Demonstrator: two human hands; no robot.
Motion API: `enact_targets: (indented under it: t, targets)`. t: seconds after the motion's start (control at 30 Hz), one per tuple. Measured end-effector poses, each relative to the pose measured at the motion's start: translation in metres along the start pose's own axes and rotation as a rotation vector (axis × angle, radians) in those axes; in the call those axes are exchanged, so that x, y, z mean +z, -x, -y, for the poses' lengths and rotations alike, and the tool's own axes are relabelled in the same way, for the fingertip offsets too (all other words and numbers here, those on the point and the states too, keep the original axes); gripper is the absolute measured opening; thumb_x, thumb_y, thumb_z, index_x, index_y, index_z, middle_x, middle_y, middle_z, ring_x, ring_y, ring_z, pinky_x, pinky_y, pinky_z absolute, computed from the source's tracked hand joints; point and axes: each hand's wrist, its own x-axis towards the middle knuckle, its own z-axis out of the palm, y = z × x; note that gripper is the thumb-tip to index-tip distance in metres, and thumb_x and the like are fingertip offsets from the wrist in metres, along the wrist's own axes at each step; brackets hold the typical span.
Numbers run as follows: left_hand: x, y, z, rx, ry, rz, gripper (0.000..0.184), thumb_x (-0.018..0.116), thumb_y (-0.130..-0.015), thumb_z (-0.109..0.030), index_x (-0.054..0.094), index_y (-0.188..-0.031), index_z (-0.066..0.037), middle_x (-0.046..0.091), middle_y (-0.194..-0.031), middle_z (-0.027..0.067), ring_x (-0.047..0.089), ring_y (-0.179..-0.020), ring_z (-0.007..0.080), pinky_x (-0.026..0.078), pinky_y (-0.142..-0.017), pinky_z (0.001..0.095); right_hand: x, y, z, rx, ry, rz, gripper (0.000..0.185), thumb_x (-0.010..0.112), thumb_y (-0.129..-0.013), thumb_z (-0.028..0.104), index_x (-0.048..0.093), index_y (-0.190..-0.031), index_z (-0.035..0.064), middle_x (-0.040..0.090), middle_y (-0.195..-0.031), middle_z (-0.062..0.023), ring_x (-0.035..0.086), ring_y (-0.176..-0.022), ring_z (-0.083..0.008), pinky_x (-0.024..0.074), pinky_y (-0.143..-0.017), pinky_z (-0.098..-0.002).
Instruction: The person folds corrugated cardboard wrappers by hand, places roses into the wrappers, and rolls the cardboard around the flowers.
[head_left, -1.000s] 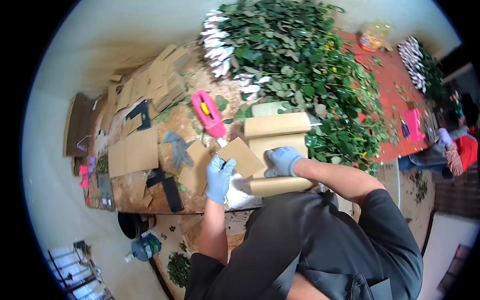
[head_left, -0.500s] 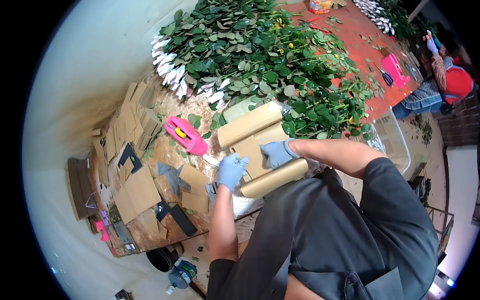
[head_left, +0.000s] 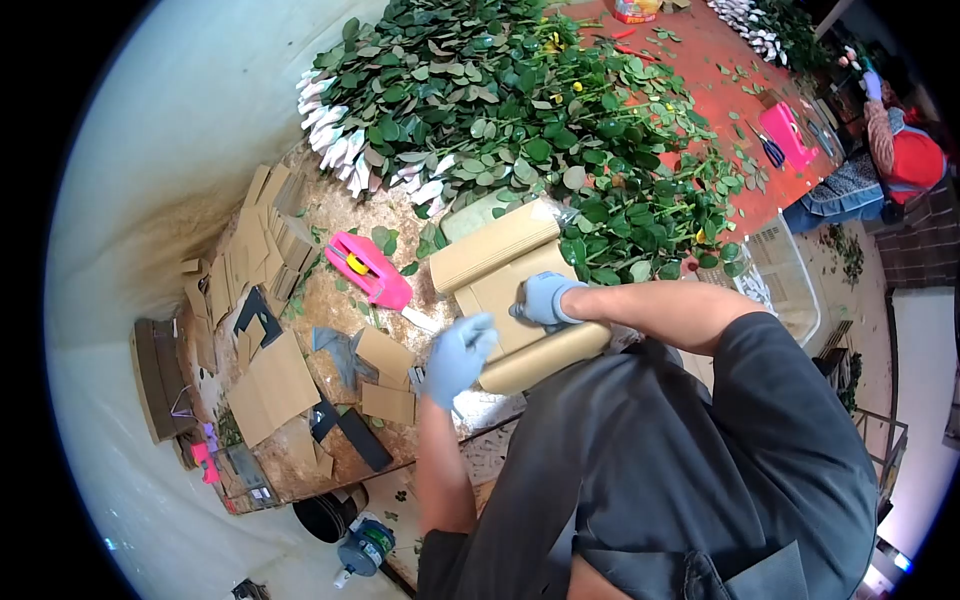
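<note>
A cardboard wrap lies on the table in front of me, with a ridged fold along its far side and a rounded, rolled-up edge near my body. My right hand, in a blue-grey glove, rests on the flat middle with its fingers curled down. Whatever its fingertips may hold is hidden. Just off the wrap's left end is my left hand, gloved alike and smeared by motion, so its fingers are unclear. A pink tape dispenser with a yellow centre lies beyond it, a pale strip reaching toward the glove.
Leafy rose stems with white-wrapped heads are heaped at the back. Cardboard pieces and a grey glove lie left. A plastic crate stands right. Another person works at the far right by the red table.
My left hand has lifted away from the cardboard's left end, slightly to the left. My right hand has shifted a little on the cardboard, still with bent fingers.
</note>
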Motion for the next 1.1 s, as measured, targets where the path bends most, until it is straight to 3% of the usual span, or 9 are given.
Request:
enact_targets:
  t: [0.03, 0.07, 0.13, 0.17, 0.27, 0.37, 0.5, 0.77, 1.1]
  targets:
    - [-0.004, 0.009, -0.013, 0.044, 0.032, 0.175, 0.058, 0.074, -0.090, -0.044, 0.067, -0.127, 0.000, 0.072, -0.115, 0.0186, 0.069, -0.102, 0.0336, 0.052, -0.094, 0.0437, 0.009, -0.010, -0.007, -0.079, 0.088, -0.118, 0.045, 0.059, -0.095, 0.047, 0.078, -0.105, 0.0071, 0.075, -0.103, -0.0187, 0.073, -0.096, -0.0363, 0.0560, -0.088, -0.0462]
    - [-0.004, 0.016, -0.027, 0.043, 0.034, 0.175, 0.058, 0.074, -0.090, -0.044, 0.067, -0.127, 0.000, 0.072, -0.115, 0.0186, 0.069, -0.102, 0.0336, 0.052, -0.094, 0.0437, 0.017, -0.020, -0.015, -0.158, 0.176, -0.235, 0.045, 0.059, -0.095, 0.046, 0.078, -0.106, 0.0076, 0.075, -0.109, -0.0191, 0.072, -0.100, -0.0375, 0.0556, -0.089, -0.0469]
    - [0.005, 0.029, -0.053, 0.334, -0.473, 0.325, 0.064, 0.073, -0.092, -0.043, 0.060, -0.136, 0.002, 0.065, -0.133, 0.0217, 0.061, -0.124, 0.0366, 0.048, -0.106, 0.0436, 0.014, -0.015, -0.011, -0.145, 0.196, -0.232, 0.043, 0.059, -0.095, 0.045, 0.078, -0.106, 0.0085, 0.075, -0.110, -0.0182, 0.071, -0.101, -0.0372, 0.0557, -0.089, -0.0468]
    - [0.012, 0.033, -0.056, 0.314, -0.587, 0.337, 0.066, 0.067, -0.094, -0.045, 0.055, -0.139, 0.002, 0.057, -0.139, 0.0230, 0.056, -0.129, 0.0377, 0.043, -0.109, 0.0465, 0.012, -0.011, -0.008, -0.135, 0.218, -0.232, 0.041, 0.060, -0.095, 0.044, 0.078, -0.106, 0.0093, 0.075, -0.111, -0.0173, 0.071, -0.101, -0.0369, 0.0558, -0.089, -0.0468]
    - [0.025, 0.027, -0.067, 0.146, -0.725, 0.377, 0.058, 0.065, -0.094, -0.041, 0.056, -0.132, 0.003, 0.056, -0.138, 0.0239, 0.056, -0.125, 0.0414, 0.045, -0.106, 0.0480, 0.012, -0.003, -0.001, -0.180, 0.299, -0.314, 0.040, 0.061, -0.093, 0.043, 0.077, -0.106, 0.0081, 0.074, -0.111, -0.0186, 0.070, -0.103, -0.0385, 0.0556, -0.090, -0.0471]
    - [0.027, 0.024, -0.070, 0.089, -0.720, 0.393, 0.047, 0.063, -0.095, -0.035, 0.057, -0.124, 0.002, 0.055, -0.135, 0.0264, 0.056, -0.122, 0.0440, 0.045, -0.104, 0.0490, 0.019, -0.012, -0.005, -0.164, 0.244, -0.373, 0.046, 0.067, -0.091, 0.039, 0.065, -0.116, 0.0008, 0.073, -0.109, -0.0232, 0.069, -0.104, -0.0406, 0.0550, -0.091, -0.0476]
    - [0.031, 0.022, -0.058, 0.052, -0.736, 0.395, 0.056, 0.062, -0.096, -0.039, 0.057, -0.137, -0.002, 0.050, -0.149, 0.0261, 0.054, -0.130, 0.0430, 0.043, -0.110, 0.0466, 0.020, -0.018, -0.007, -0.164, 0.131, -0.398, 0.052, 0.072, -0.087, 0.036, 0.056, -0.119, -0.0026, 0.070, -0.112, -0.0277, 0.067, -0.108, -0.0427, 0.0534, -0.094, -0.0476]
    - [0.033, 0.025, -0.053, 0.105, -0.707, 0.316, 0.048, 0.064, -0.096, -0.033, 0.059, -0.133, -0.001, 0.048, -0.150, 0.0278, 0.054, -0.130, 0.0438, 0.043, -0.110, 0.0475, 0.024, -0.025, -0.014, -0.176, 0.050, -0.407, 0.056, 0.071, -0.088, 0.036, 0.052, -0.120, -0.0059, 0.069, -0.110, -0.0304, 0.067, -0.108, -0.0444, 0.0531, -0.095, -0.0478]
    - [0.036, 0.025, -0.050, 0.105, -0.732, 0.298, 0.048, 0.063, -0.096, -0.035, 0.060, -0.131, -0.002, 0.048, -0.151, 0.0275, 0.054, -0.129, 0.0447, 0.043, -0.110, 0.0483, 0.023, -0.026, -0.013, -0.197, 0.043, -0.411, 0.055, 0.074, -0.088, 0.035, 0.054, -0.119, -0.0052, 0.069, -0.112, -0.0303, 0.066, -0.109, -0.0453, 0.0529, -0.095, -0.0484]
